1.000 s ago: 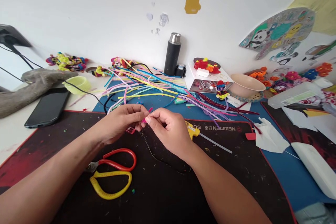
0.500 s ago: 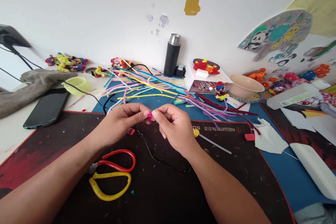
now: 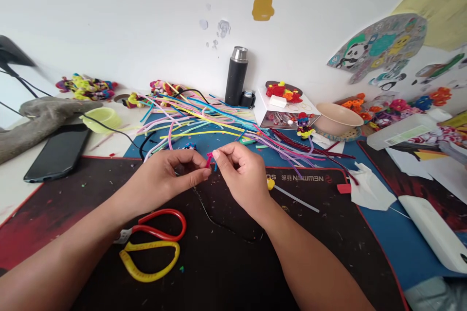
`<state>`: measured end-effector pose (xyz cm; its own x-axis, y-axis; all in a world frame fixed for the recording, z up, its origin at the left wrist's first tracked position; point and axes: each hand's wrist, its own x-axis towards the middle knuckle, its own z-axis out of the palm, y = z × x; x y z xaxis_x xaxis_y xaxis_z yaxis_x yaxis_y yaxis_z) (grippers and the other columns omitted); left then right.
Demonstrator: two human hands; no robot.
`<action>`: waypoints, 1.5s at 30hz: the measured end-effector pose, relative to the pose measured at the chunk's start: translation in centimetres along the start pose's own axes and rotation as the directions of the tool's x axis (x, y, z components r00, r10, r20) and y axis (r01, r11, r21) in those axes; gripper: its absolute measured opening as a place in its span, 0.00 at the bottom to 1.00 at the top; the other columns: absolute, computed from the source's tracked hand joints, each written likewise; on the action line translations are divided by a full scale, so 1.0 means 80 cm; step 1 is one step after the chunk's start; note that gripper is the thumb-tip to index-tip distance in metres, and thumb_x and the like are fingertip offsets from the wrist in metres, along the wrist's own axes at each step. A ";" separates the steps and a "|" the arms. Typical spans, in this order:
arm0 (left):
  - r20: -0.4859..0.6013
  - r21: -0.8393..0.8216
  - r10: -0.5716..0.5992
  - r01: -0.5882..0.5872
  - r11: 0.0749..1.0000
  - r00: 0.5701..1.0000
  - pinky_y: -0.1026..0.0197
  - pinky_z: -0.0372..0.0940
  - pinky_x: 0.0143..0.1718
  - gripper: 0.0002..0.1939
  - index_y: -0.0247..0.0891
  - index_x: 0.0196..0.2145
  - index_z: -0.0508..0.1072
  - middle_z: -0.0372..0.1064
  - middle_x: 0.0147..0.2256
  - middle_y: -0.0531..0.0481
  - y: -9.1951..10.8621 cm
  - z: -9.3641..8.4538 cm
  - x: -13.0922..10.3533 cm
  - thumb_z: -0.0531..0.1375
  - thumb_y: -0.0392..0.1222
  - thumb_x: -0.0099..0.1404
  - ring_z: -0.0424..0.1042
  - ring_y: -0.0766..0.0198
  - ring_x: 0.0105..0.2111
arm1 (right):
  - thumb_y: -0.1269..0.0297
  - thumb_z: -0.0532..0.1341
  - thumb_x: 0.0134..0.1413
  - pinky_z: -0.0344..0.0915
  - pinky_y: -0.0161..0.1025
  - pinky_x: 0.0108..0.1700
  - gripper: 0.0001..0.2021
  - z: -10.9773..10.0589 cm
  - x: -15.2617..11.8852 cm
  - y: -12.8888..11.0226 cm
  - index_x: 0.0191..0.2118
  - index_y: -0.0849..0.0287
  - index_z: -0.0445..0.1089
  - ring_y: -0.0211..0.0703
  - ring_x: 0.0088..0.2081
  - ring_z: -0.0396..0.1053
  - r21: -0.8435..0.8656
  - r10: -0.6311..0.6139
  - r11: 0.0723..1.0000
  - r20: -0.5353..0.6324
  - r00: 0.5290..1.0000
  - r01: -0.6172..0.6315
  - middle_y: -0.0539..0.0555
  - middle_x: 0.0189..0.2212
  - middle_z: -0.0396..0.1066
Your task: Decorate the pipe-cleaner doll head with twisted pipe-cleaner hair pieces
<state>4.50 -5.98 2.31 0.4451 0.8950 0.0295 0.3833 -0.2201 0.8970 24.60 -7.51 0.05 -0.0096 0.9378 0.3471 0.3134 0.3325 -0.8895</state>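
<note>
Between my hands is a small bright pink pipe cleaner piece (image 3: pixel 209 159), with a bit of blue showing below my right fingertips. My right hand (image 3: pixel 242 175) pinches its upper end between thumb and forefinger. The thumb and forefinger of my left hand (image 3: pixel 170 172) close on its lower end. Beneath the hands, a thin dark strand (image 3: pixel 219 224) curves across the black mat (image 3: pixel 219 277). Scissors (image 3: pixel 156 248) with one red and one yellow handle lie by my left forearm, their blades mostly hidden. A grey stem with a yellow end (image 3: pixel 297 198) rests beside my right wrist.
Behind the hands, many coloured pipe cleaners (image 3: pixel 197 115) are spread in a pile. A black thermos (image 3: pixel 236 77) stands by the wall, with a white box (image 3: pixel 288 112) and a beige bowl (image 3: pixel 337 119) to its right. A phone (image 3: pixel 58 150) lies at the left.
My left fingers have slid down and slightly apart from the right ones, exposing more of the pink piece. The whole view has shifted slightly.
</note>
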 end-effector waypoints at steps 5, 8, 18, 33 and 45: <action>0.014 -0.001 0.023 -0.023 1.000 1.000 0.61 0.70 0.39 0.15 0.43 0.35 0.84 0.80 0.32 0.52 0.004 -0.005 -0.003 0.66 0.56 0.71 0.76 0.59 0.34 | 0.58 0.63 0.69 0.56 0.37 0.28 0.11 0.003 -0.001 0.003 0.35 0.57 0.76 0.36 0.23 0.61 -0.084 -0.014 0.996 0.021 1.000 0.016 0.46 0.21 0.67; 0.041 -0.038 0.032 -0.030 0.999 0.999 0.62 0.70 0.38 0.15 0.44 0.37 0.84 0.81 0.34 0.51 0.002 -0.008 -0.003 0.64 0.54 0.73 0.77 0.59 0.35 | 0.58 0.63 0.68 0.56 0.37 0.28 0.11 0.003 -0.001 0.005 0.35 0.57 0.76 0.36 0.23 0.61 -0.073 -0.007 0.997 0.026 1.000 0.009 0.46 0.22 0.68; -0.090 0.164 0.152 -0.136 0.977 0.984 0.61 0.68 0.36 0.07 0.44 0.34 0.82 0.81 0.33 0.52 -0.005 0.004 0.000 0.66 0.47 0.69 0.77 0.60 0.33 | 0.58 0.64 0.68 0.58 0.37 0.29 0.11 0.005 -0.001 0.007 0.35 0.57 0.76 0.36 0.23 0.63 -0.044 0.013 0.999 0.030 0.999 -0.011 0.46 0.22 0.70; -0.237 0.145 0.144 -0.111 0.983 0.961 0.59 0.69 0.38 0.15 0.43 0.37 0.83 0.82 0.36 0.49 -0.006 -0.003 0.001 0.68 0.58 0.69 0.77 0.56 0.36 | 0.59 0.63 0.69 0.57 0.37 0.30 0.10 0.004 -0.005 0.000 0.36 0.57 0.75 0.37 0.24 0.63 -0.035 -0.001 0.999 0.086 0.996 0.004 0.46 0.22 0.68; 0.112 -0.467 -0.308 0.323 0.823 0.945 0.63 0.63 0.23 0.23 0.39 0.27 0.75 0.70 0.24 0.51 -0.016 0.004 0.014 0.72 0.62 0.60 0.66 0.65 0.22 | 0.60 0.63 0.71 0.63 0.36 0.34 0.10 0.005 -0.008 -0.003 0.37 0.56 0.74 0.38 0.28 0.70 0.028 -0.055 0.998 0.162 0.985 0.051 0.50 0.28 0.78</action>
<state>4.78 -4.86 1.08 0.3933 0.8700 -0.2974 0.0809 0.2895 0.9538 24.17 -8.15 -0.08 -0.1803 0.9219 0.3430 0.2857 0.3827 -0.8786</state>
